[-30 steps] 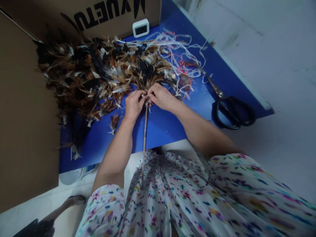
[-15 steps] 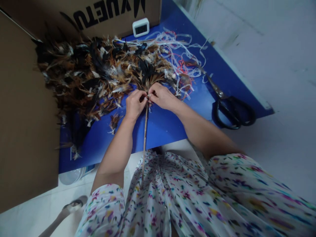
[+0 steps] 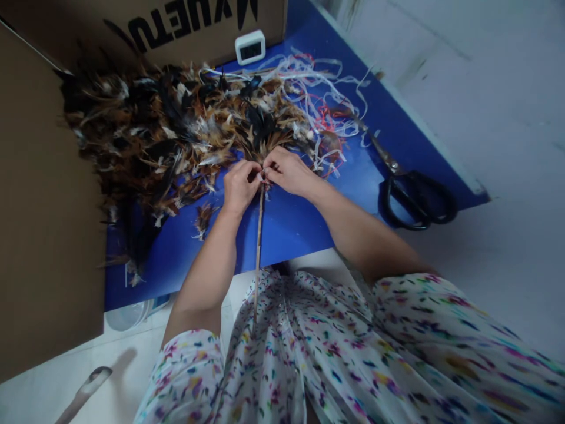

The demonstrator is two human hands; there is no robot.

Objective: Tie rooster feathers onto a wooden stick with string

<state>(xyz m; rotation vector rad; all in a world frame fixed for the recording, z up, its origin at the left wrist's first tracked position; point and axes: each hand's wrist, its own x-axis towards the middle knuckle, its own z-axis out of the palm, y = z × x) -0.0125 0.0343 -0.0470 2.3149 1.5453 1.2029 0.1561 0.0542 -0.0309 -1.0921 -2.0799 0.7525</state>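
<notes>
Shifted left since earlier, a person's foot [image 3: 90, 383] shows near left. Left hand [image 3: 241, 185] and right hand [image 3: 289, 171] pinch narrowly, fingertips almost meeting, where the stick [image 3: 259, 229] joins black-brown feathers [image 3: 261, 132], centre; exactly what each pinches is too small to tell.

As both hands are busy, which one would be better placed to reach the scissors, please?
Probably the right hand: the scissors lie on its side, handles near its forearm, while the left hand is farther off.
</notes>
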